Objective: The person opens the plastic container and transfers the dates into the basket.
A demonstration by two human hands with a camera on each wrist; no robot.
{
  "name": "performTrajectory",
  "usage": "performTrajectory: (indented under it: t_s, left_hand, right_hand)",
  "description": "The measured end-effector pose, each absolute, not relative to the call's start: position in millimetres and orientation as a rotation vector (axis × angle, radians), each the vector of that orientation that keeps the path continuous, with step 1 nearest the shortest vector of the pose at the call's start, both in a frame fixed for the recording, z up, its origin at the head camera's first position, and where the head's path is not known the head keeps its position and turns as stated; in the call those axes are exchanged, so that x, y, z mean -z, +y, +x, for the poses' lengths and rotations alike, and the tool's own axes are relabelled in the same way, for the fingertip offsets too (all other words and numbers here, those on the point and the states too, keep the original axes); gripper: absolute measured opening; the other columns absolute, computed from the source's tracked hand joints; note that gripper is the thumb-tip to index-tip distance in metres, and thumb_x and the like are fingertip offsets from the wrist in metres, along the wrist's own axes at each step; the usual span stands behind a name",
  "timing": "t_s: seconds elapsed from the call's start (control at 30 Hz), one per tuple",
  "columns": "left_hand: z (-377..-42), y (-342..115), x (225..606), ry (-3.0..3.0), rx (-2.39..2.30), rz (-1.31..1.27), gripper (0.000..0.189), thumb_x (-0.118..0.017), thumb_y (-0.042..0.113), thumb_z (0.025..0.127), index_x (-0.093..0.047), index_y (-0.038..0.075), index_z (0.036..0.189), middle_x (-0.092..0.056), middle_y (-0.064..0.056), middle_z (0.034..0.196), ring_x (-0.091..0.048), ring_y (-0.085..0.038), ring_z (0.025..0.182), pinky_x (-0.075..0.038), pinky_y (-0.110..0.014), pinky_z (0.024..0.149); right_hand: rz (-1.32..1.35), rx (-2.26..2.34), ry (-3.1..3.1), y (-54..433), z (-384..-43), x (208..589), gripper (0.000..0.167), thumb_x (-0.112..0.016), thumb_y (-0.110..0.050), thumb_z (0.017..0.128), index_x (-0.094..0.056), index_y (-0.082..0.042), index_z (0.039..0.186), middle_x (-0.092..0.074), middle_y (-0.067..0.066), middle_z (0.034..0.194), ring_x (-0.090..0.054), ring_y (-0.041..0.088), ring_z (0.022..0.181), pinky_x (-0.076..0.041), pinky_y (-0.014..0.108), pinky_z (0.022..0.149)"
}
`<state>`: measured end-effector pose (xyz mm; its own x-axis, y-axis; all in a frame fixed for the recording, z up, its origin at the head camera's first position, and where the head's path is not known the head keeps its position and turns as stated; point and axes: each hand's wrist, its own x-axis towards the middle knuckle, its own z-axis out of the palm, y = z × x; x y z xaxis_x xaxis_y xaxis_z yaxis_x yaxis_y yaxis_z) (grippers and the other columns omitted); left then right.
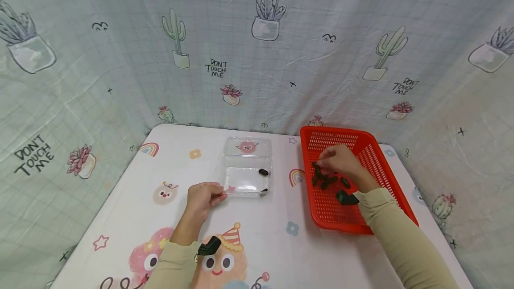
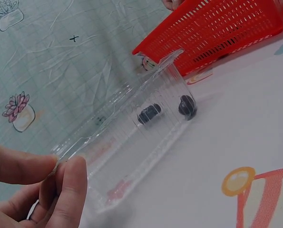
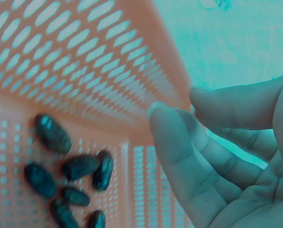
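My left hand (image 1: 204, 197) pinches the near left rim of a clear plastic box (image 1: 245, 181) between thumb and fingers. The box's lid (image 1: 248, 147) is folded back flat behind it. Two dark, glossy oval pieces, date-like in look, lie at the box's right end: one piece (image 2: 149, 113) farther in, another piece (image 2: 187, 106) at the end wall. Inside the red basket (image 1: 341, 226), my right hand (image 1: 341, 162) hovers over several more such pieces (image 3: 80, 166). Its thumb and forefinger (image 3: 170, 142) are apart, with nothing showing between them.
The basket has slatted, perforated walls and stands to the right of the box. Patterned cloth (image 1: 265, 79) hangs at the back and both sides. A printed white cover (image 1: 277, 235) lies over the table. A dark device (image 1: 209, 246) is worn at the left wrist.
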<state>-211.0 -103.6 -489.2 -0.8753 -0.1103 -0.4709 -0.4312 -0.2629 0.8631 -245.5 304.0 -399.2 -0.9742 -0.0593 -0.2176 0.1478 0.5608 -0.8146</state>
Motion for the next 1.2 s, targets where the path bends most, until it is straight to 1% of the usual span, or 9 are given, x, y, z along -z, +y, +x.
performTrajectory:
  t_s: [0.13,0.27,0.37,0.53,0.7,0.87,1.0,1.07,1.2]
  left_hand:
    - [-210.7,-104.0,489.5,1.756,-2.248,-0.667,0.029,-0.064,-0.010,0.091,-0.060,-0.017,0.119,-0.069,-0.010,0.082,-0.072,-0.016,0.072,-0.067,-0.027,0.070]
    - [-209.5,-104.8,489.4,1.755,-2.249,-0.669,0.028,-0.064,-0.010,0.091,-0.061,-0.017,0.118,-0.069,-0.009,0.082,-0.072,-0.016,0.072,-0.067,-0.027,0.070]
    - [-208.8,-105.6,489.2,1.757,-2.245,-0.675,0.027,-0.064,-0.009,0.091,-0.061,-0.016,0.117,-0.069,-0.009,0.081,-0.072,-0.015,0.071,-0.067,-0.027,0.070]
    - [-208.9,-106.9,489.3,1.756,-2.248,-0.672,0.028,-0.064,-0.009,0.091,-0.061,-0.016,0.118,-0.069,-0.009,0.082,-0.072,-0.016,0.071,-0.067,-0.027,0.070]
    - [-209.2,-107.5,489.7,1.756,-2.247,-0.667,0.029,-0.065,-0.008,0.092,-0.061,-0.016,0.119,-0.070,-0.010,0.083,-0.073,-0.016,0.072,-0.067,-0.028,0.071]
    - [-210.6,-105.2,490.0,1.757,-2.248,-0.680,0.028,-0.065,-0.009,0.091,-0.061,-0.016,0.118,-0.070,-0.010,0.082,-0.073,-0.016,0.071,-0.067,-0.028,0.069]
    - [-212.1,-103.5,489.7,1.752,-2.255,-0.683,0.026,-0.065,-0.010,0.090,-0.062,-0.016,0.116,-0.070,-0.010,0.081,-0.072,-0.016,0.070,-0.067,-0.028,0.068]
    - [-212.8,-102.6,489.4,1.752,-2.257,-0.682,0.027,-0.065,-0.010,0.090,-0.061,-0.017,0.116,-0.070,-0.010,0.081,-0.072,-0.016,0.070,-0.067,-0.028,0.068]
    - [-213.4,-101.6,489.1,1.755,-2.249,-0.687,0.030,-0.065,-0.009,0.091,-0.060,-0.017,0.119,-0.070,-0.009,0.080,-0.072,-0.016,0.070,-0.067,-0.028,0.069]
  right_hand:
    - [0.037,1.396,2.587,293.4,-244.4,392.3,0.018,-0.072,-0.006,0.095,-0.070,0.008,0.106,-0.074,0.022,0.099,-0.076,0.019,0.077,-0.068,0.035,0.074]
    - [0.012,1.434,2.598,283.8,-245.0,388.4,0.017,-0.072,-0.006,0.095,-0.070,0.008,0.105,-0.073,0.022,0.097,-0.077,0.024,0.081,-0.069,0.041,0.079]
    - [-0.008,1.460,2.601,277.1,-247.0,387.1,0.017,-0.072,-0.006,0.095,-0.071,0.007,0.106,-0.072,0.020,0.095,-0.077,0.028,0.083,-0.069,0.043,0.079]
    - [-0.028,1.491,2.583,263.9,-250.8,384.4,0.020,-0.072,-0.007,0.095,-0.070,0.009,0.109,-0.071,0.017,0.093,-0.075,0.023,0.079,-0.069,0.041,0.079]
    - [-0.019,1.459,2.592,251.6,-254.9,383.2,0.022,-0.072,-0.008,0.096,-0.070,0.007,0.112,-0.070,0.017,0.097,-0.074,0.021,0.080,-0.069,0.038,0.079]
    - [-0.057,1.427,2.589,243.0,-261.5,385.2,0.018,-0.073,-0.009,0.096,-0.072,0.004,0.108,-0.071,0.021,0.099,-0.074,0.021,0.079,-0.069,0.036,0.078]
    - [-0.091,1.429,2.569,234.9,-266.4,387.6,0.014,-0.073,-0.007,0.096,-0.073,0.004,0.104,-0.071,0.028,0.101,-0.074,0.020,0.077,-0.068,0.034,0.077]
    - [-0.108,1.426,2.557,230.6,-268.7,388.8,0.013,-0.073,-0.006,0.095,-0.073,0.004,0.103,-0.071,0.029,0.102,-0.074,0.019,0.076,-0.068,0.033,0.077]
    - [-0.099,1.413,2.535,221.1,-272.1,390.9,0.013,-0.074,-0.007,0.095,-0.074,0.003,0.103,-0.071,0.022,0.098,-0.075,0.020,0.076,-0.068,0.034,0.077]
